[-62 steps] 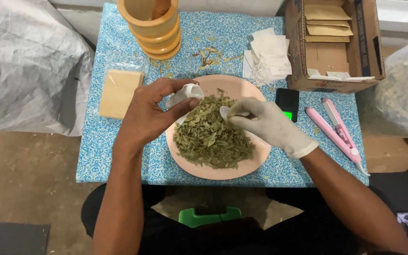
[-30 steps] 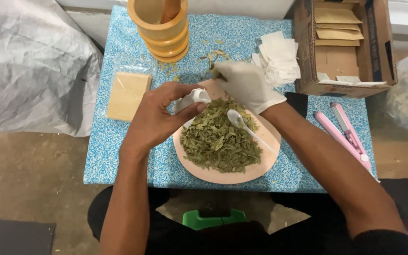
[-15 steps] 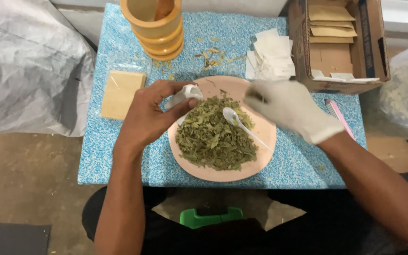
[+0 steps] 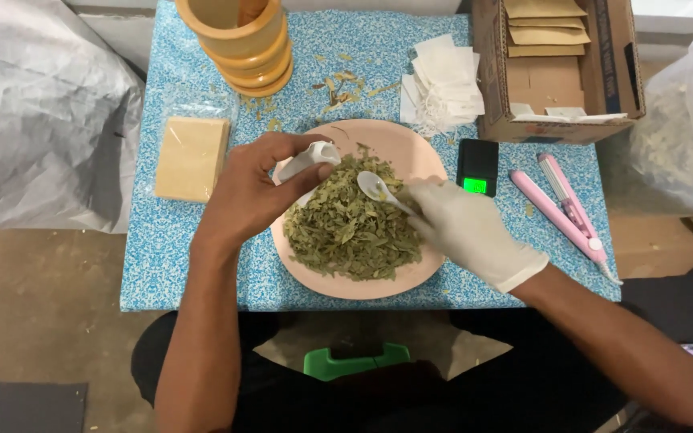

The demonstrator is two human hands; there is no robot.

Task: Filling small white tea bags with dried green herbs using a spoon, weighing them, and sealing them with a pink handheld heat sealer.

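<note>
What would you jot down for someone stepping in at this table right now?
Left hand, bare: holds a small white paper sachet over the rim of the round pink plate.
Right hand, in a white glove: grips a white plastic spoon, bowl empty, above the heap of dried green leaves on the plate.
Nearby: stack of empty white sachets, small black scale, pink sealing tool.
Done: sachet picked up.
Left: whether it holds leaves cannot be seen.

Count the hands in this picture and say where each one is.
2. The bare left hand holds a small white bag at the plate's left edge; the gloved right hand holds a white spoon over the dried leaves.
</note>
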